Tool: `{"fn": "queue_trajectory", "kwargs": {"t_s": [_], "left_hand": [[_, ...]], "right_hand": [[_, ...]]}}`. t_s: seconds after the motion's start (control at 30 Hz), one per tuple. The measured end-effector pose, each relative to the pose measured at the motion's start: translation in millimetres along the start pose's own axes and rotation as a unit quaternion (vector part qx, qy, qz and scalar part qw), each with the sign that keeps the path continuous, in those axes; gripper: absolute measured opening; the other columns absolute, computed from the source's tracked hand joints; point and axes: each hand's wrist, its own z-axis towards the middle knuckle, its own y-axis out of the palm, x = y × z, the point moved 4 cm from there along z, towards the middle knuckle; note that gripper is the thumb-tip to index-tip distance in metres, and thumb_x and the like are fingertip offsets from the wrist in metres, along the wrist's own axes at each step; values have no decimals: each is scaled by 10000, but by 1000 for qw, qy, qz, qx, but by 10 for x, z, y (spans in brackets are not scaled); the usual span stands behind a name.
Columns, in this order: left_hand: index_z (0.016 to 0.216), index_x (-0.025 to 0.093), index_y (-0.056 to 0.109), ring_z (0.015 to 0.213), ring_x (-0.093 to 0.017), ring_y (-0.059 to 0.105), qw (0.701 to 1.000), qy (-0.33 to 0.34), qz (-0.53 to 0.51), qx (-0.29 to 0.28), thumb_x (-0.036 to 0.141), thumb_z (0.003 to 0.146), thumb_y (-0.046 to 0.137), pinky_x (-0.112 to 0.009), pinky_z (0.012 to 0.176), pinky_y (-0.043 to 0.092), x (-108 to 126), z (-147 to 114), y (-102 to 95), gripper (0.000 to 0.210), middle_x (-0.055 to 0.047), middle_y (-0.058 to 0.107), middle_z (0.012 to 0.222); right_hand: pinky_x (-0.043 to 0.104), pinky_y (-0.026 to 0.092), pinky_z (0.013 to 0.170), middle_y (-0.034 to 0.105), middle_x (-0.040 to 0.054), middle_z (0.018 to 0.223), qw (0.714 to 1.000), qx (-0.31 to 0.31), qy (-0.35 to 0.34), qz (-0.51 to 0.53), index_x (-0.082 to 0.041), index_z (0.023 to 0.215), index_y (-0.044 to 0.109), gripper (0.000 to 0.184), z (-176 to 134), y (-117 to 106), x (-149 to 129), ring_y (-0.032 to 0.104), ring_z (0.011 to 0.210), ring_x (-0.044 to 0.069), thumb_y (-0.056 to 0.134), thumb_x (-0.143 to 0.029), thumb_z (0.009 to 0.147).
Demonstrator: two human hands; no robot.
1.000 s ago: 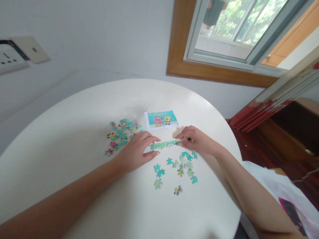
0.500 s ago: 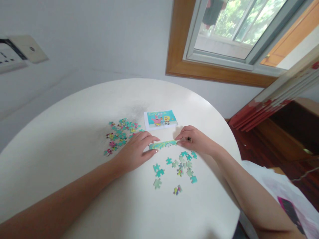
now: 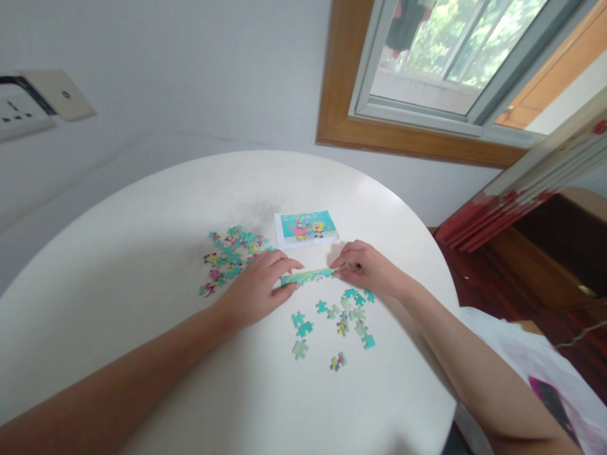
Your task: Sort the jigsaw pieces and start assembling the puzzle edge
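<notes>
A joined strip of teal-and-yellow puzzle pieces (image 3: 310, 276) lies on the white table between my hands. My left hand (image 3: 258, 284) holds its left end, thumb below and fingers above. At the other end my right hand (image 3: 365, 266), wearing a dark ring, pinches the strip between thumb and fingers. Just beyond the strip is a printed picture card (image 3: 308, 227) with cartoon figures on teal. Several loose puzzle pieces (image 3: 304, 328) are spread on the near side of the strip. A denser pile of mixed pieces (image 3: 232, 256) sits left of the card, partly behind my left hand.
The round white table (image 3: 156, 208) stands close to a wall with a socket (image 3: 21, 110) at the left. A wood-framed window (image 3: 327, 95) is behind it. To the right are a red-and-white curtain (image 3: 474, 215) and a white plastic bag (image 3: 516, 360).
The joined strip has slid slightly left, and my right hand has moved left with it. My left hand stays nearly in place. The loose pieces and card look unmoved.
</notes>
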Motion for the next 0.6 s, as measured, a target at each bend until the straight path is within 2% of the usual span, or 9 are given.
{"fn": "queue_trajectory", "kwargs": {"t_s": [0.13, 0.23, 0.33, 0.4, 0.6], "left_hand": [[1134, 205, 611, 1011, -236, 558, 1000, 3, 7, 4, 305, 905, 552, -390, 942, 404, -18, 4, 13, 256, -65, 609, 1027], [1125, 206, 617, 1004, -236, 564, 1000, 2, 8, 7, 306, 903, 551, -391, 938, 407, -23, -1, 9, 252, -63, 610, 1027], [1116, 206, 622, 996, -238, 572, 1000, 0, 7, 8, 312, 903, 548, -394, 933, 409, -20, -1, 3, 250, -61, 613, 1027], [1113, 206, 624, 996, -240, 575, 1000, -1, 6, 7, 317, 900, 551, -397, 935, 408, -17, 4, 2, 251, -61, 616, 1030], [1112, 208, 626, 992, -237, 576, 1000, -3, 7, 7, 319, 899, 549, -395, 935, 409, -14, 4, -2, 251, -60, 616, 1036]], "right_hand": [[338, 467, 813, 679, 74, 886, 1000, 6, -9, 13, -191, 964, 747, 147, -8, -11, 22, 602, 866, 193, 670, -235, 847], [327, 471, 789, 686, 56, 858, 997, 49, 8, 53, -198, 962, 734, 151, -66, -196, 111, 610, 833, 179, 626, -213, 858], [302, 469, 711, 684, 53, 856, 983, 143, 98, 54, -201, 910, 728, 152, -177, -474, 306, 609, 790, 170, 586, -247, 879], [305, 465, 708, 688, 49, 848, 976, 163, 144, 31, -199, 872, 727, 148, -242, -589, 415, 605, 771, 170, 601, -277, 871], [305, 472, 723, 700, 44, 889, 978, 104, 182, 16, -207, 897, 737, 159, -303, -582, 569, 611, 765, 166, 588, -251, 858]]}}
